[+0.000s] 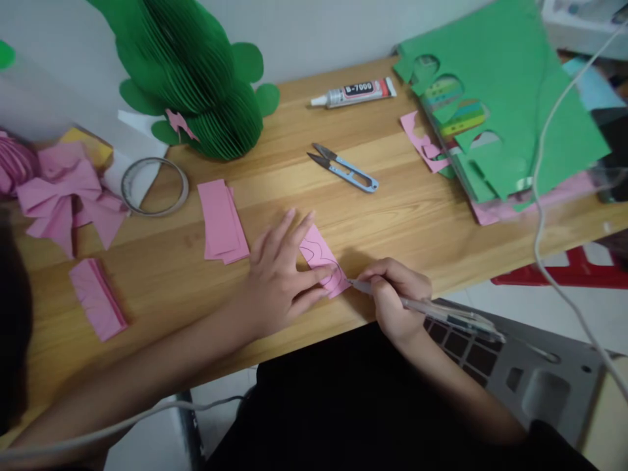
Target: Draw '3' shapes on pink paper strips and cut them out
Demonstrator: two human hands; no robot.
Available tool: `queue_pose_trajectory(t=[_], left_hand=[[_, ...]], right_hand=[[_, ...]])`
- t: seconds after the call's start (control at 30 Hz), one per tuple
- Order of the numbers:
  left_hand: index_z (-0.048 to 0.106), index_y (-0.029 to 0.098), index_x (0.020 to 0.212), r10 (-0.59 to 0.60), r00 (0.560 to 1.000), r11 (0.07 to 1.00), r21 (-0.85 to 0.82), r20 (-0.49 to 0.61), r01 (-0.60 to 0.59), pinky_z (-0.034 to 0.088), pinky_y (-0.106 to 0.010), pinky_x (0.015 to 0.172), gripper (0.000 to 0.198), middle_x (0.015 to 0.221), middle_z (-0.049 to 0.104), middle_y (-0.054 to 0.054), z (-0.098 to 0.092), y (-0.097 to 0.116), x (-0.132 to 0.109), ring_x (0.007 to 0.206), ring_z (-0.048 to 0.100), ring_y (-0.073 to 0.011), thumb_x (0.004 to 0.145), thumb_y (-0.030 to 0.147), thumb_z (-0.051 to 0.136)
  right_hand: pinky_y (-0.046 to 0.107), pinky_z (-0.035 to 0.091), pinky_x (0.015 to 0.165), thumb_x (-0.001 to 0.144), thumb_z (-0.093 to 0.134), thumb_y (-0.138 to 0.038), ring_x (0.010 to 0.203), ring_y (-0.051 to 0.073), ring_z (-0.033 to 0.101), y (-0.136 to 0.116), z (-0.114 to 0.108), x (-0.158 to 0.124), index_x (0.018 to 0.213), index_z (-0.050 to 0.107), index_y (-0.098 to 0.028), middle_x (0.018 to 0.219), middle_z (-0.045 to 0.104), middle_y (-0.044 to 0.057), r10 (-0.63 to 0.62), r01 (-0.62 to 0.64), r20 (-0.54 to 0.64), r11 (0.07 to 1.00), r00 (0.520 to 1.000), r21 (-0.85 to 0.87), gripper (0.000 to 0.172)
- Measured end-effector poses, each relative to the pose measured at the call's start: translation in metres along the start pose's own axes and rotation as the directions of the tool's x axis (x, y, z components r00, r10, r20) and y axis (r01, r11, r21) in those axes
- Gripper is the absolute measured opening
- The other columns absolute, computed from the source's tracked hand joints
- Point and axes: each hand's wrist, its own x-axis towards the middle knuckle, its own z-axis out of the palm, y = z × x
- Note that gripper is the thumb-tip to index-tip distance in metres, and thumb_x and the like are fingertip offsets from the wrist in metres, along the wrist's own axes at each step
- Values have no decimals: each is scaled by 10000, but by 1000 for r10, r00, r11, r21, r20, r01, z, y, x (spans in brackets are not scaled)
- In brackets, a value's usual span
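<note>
A small pink paper strip with curved black lines drawn on it lies on the wooden table. My left hand rests flat over its left side, fingers spread, pressing it down. In my right hand a pen is gripped, its tip at the strip's lower right corner. Left of my left hand lies a stack of plain pink strips. Farther left sits a folded pink paper bundle with faint lines on top.
Thread snips and a glue tube lie beyond my hands. A green honeycomb paper piece, a tape roll and pink paper bows stand at the left. Cut green sheets lie right, under a white cable.
</note>
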Motion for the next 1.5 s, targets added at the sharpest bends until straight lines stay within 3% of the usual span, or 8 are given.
queue_pose_trajectory(t=[0.17,0.37,0.63,0.83,1.1,1.37,1.5], left_hand=[[721,373,1164,-84,994,995,-51,64,87,195,-680,1156,267,1683,-78,32,-2,0,-3,1509,122,-457,907,430,677],[692,430,1200,-128,983,987,-78,134,139,183,-717,1140,281,1673,-145,50,-5,0,-4,1521,46,-453,925,465,645],[722,378,1157,-93,993,989,-113,74,101,227,-733,1113,243,1680,57,-32,-5,0,1,1507,115,-455,921,398,664],[754,278,1052,-87,996,991,-99,22,89,217,-668,1157,164,1636,240,-56,-2,-1,6,1503,166,-419,922,310,660],[737,250,1014,-84,996,990,-113,-7,82,189,-610,1186,156,1618,274,-22,5,-2,7,1505,177,-393,914,341,660],[744,294,999,-109,994,984,-140,-7,107,222,-605,1178,151,1577,354,3,7,-3,9,1505,196,-363,862,326,691],[756,276,972,-112,994,983,-151,-17,108,230,-601,1173,142,1573,363,-7,6,-2,9,1498,221,-372,904,343,651]], right_hand=[[172,462,435,739,467,-95,431,80,582,0,-1,0,604,644,-198,518,643,-48,6,-6,12,1000,1000,-17,246],[163,464,449,747,470,-88,445,76,586,-2,-2,1,614,637,-199,528,644,-53,-7,8,35,999,999,-35,241],[194,463,416,768,491,-87,433,97,580,2,-6,-1,657,649,-216,553,663,-52,-20,26,83,997,996,-73,232],[208,488,466,756,503,-96,486,104,610,6,-6,-5,680,668,-227,590,683,-50,3,0,49,998,999,-70,224],[224,471,451,734,493,-73,474,104,594,0,-5,-8,671,666,-234,581,667,-44,-3,3,28,1000,1000,-7,244],[223,501,464,742,475,-42,465,103,613,-13,5,-3,674,648,-233,607,708,-46,-115,111,179,993,977,32,267],[241,497,460,737,486,-71,479,116,609,-7,7,-10,664,653,-229,591,681,-43,-71,71,87,997,994,-2,242]])
